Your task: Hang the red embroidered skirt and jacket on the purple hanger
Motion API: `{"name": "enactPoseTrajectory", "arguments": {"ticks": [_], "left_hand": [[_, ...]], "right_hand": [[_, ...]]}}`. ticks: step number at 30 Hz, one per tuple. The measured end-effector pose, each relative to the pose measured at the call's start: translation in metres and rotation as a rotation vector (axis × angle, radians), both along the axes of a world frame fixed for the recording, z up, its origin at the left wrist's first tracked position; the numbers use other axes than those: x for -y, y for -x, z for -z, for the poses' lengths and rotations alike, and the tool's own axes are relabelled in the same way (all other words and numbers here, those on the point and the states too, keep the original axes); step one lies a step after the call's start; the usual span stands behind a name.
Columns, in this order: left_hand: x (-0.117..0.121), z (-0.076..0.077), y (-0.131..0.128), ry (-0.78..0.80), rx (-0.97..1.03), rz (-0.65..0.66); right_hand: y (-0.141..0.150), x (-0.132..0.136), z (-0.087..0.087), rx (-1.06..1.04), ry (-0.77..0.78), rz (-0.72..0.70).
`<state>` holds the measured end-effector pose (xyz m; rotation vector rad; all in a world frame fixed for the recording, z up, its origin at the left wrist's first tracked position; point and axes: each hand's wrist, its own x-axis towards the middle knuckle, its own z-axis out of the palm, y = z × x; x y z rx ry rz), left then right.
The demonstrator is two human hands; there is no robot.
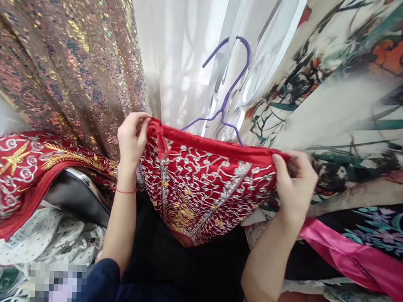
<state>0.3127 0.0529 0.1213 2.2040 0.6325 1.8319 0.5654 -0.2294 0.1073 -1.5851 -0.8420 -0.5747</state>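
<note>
A red skirt (200,182) with silver and gold embroidery hangs stretched between my two hands. My left hand (132,137) pinches its red waistband at the left end, beside a small tied red drawstring. At the right end, my right hand (294,180) grips the same waistband between thumb and fingers. Behind the waistband rises a purple hanger (222,110); its hook shows above the skirt and its lower part goes out of sight behind or inside the cloth. The skirt's lower part tapers away below, over something black.
A sequined curtain-like cloth (69,54) hangs at the left. Red embroidered cloth (19,166) lies below it over a dark shiny item, near white dotted fabric (46,233). White hangers (271,52) and floral fabric (362,77) hang behind. Pink satin (352,262) lies at the right.
</note>
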Motion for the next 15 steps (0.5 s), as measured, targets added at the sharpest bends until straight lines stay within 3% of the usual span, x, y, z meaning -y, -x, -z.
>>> {"name": "enactPoseTrajectory", "arguments": {"ticks": [4,10,15], "left_hand": [[-0.007,0.014,-0.003,0.086,0.050,0.021],[0.002,0.016,0.003,0.221,-0.006,0.145],[0.011,0.032,0.001,0.218,0.108,0.058]], "right_hand": [[0.010,-0.006,0.012,0.038,0.031,0.132],[0.050,-0.027,0.002,0.284,0.072,0.367],[0.062,-0.039,0.004,0.398,0.114,0.407]]}}
